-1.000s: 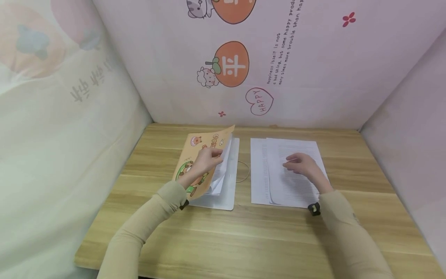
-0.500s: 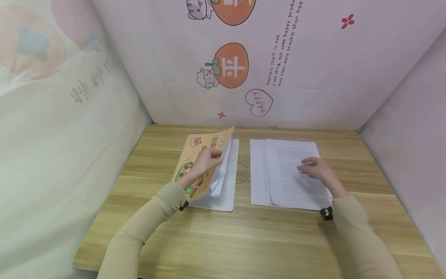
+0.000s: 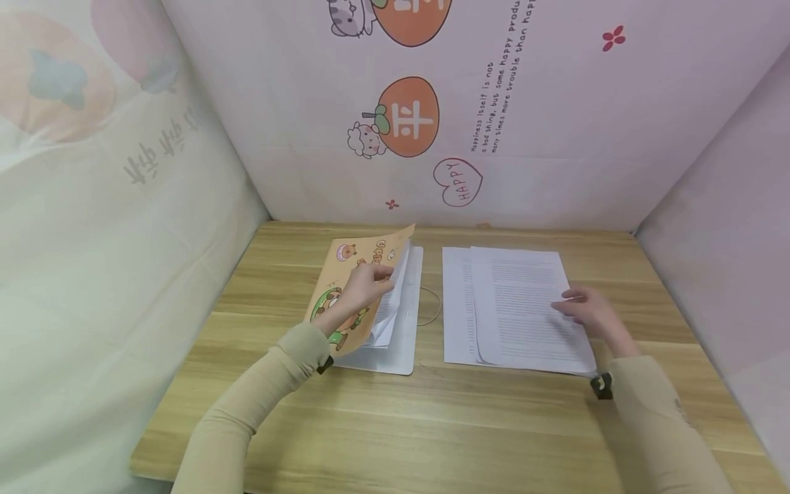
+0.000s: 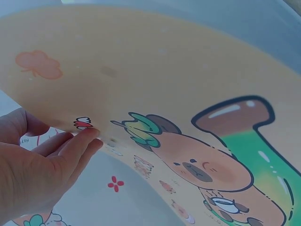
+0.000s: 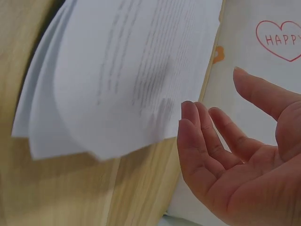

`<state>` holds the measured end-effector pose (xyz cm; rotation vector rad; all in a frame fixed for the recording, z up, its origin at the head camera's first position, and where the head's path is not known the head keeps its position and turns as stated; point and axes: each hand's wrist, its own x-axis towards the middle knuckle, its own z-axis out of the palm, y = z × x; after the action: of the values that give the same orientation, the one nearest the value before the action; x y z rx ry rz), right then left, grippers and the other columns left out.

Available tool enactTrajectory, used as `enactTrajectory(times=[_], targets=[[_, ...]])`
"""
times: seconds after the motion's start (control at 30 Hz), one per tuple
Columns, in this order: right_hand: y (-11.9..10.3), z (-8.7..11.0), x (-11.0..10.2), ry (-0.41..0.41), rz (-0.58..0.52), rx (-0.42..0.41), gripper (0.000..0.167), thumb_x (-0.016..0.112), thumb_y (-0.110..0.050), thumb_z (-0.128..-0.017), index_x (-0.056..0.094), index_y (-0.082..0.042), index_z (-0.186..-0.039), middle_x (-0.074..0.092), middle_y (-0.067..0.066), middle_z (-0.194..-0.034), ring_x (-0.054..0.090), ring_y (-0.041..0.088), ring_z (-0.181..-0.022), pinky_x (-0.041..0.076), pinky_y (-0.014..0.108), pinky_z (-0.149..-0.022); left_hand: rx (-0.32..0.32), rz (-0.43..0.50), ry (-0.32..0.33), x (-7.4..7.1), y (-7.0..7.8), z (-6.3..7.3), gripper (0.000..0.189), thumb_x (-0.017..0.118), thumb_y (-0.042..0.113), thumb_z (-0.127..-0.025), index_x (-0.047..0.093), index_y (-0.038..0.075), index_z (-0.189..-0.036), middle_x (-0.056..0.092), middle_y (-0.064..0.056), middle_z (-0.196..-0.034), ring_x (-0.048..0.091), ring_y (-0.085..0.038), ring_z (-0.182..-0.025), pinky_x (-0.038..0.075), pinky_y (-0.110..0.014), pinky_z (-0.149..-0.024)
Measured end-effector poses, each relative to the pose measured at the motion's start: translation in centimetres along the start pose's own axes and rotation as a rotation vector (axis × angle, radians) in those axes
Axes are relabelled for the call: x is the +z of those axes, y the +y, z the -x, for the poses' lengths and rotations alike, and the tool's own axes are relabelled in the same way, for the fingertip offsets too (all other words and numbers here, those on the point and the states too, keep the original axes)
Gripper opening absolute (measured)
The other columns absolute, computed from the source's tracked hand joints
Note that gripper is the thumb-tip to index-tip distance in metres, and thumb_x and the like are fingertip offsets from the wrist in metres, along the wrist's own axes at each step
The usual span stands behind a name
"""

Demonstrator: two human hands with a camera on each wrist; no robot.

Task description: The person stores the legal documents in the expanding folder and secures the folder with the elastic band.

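Note:
On the left of the table lies an orange folder [image 3: 336, 271] with cartoon animals, its front cover lifted at a slant. My left hand [image 3: 367, 283] pinches the cover's free edge between thumb and fingers, as the left wrist view shows with the hand [image 4: 44, 160] at the edge. White printed sheets [image 3: 398, 288] show under the cover, over the pale back board [image 3: 404, 343]. To the right lies a stack of printed paper [image 3: 518, 302], its top sheets shifted rightward. Over that stack's right edge, my right hand [image 3: 592, 312] is held with fingers loosely bent and nothing in them.
An elastic cord loop [image 3: 439, 302] sticks out from the folder's right side, between it and the stack. The wooden table [image 3: 370, 418] meets a printed cloth wall [image 3: 555, 178] at the back, with more cloth at both sides.
My right hand has moved right across the paper stack, from over its middle to its right edge. The left hand and the raised folder cover have stayed in place.

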<state>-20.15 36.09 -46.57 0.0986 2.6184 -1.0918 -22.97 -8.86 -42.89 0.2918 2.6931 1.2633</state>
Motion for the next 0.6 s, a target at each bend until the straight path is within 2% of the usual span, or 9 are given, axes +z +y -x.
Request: enactTrajectory(times=[0.07,0.13,0.3,0.6], targets=[[0.4,0.1,-0.2,0.007,0.007,0.007,0.070,0.059,-0.036,-0.097,0.039,0.015,-0.140,0.047,0.041,-0.137,0.063,0.039,-0.108,0.057,0.032,-0.079,0.001,-0.001,-0.002,0.0,0.0,0.0,0.041,0.060,0.012,-0.092,0.061,-0.002,-0.131,0.064,-0.016,-0.135,0.059,-0.032,-0.129,0.051,-0.042,-0.105],[0.7,0.2,-0.3,0.010,0.003,0.017,0.071,0.059,-0.036,-0.097,0.038,0.016,-0.139,0.046,0.042,-0.138,0.063,0.039,-0.108,0.058,0.031,-0.078,0.001,0.003,-0.003,-0.1,0.0,-0.1,0.041,0.061,0.011,-0.092,0.061,-0.002,-0.131,0.064,-0.016,-0.135,0.059,-0.032,-0.129,0.051,-0.042,-0.105],[1.4,0.3,-0.5,0.009,0.009,0.041,0.073,0.060,-0.036,-0.097,0.037,0.019,-0.138,0.045,0.044,-0.138,0.060,0.045,-0.114,0.060,0.039,-0.086,0.002,0.010,-0.005,-0.1,-0.2,-0.1,0.041,0.061,0.012,-0.092,0.061,-0.002,-0.131,0.063,-0.017,-0.136,0.059,-0.033,-0.129,0.051,-0.042,-0.105],[2.1,0.3,-0.5,0.043,0.079,0.029,0.066,0.066,-0.031,-0.093,0.045,0.020,-0.130,0.049,0.045,-0.131,0.060,0.049,-0.110,0.060,0.042,-0.082,-0.005,0.009,-0.005,-0.1,-0.1,-0.2,0.041,0.061,0.012,-0.093,0.061,-0.002,-0.132,0.063,-0.016,-0.136,0.059,-0.032,-0.129,0.052,-0.041,-0.104]])
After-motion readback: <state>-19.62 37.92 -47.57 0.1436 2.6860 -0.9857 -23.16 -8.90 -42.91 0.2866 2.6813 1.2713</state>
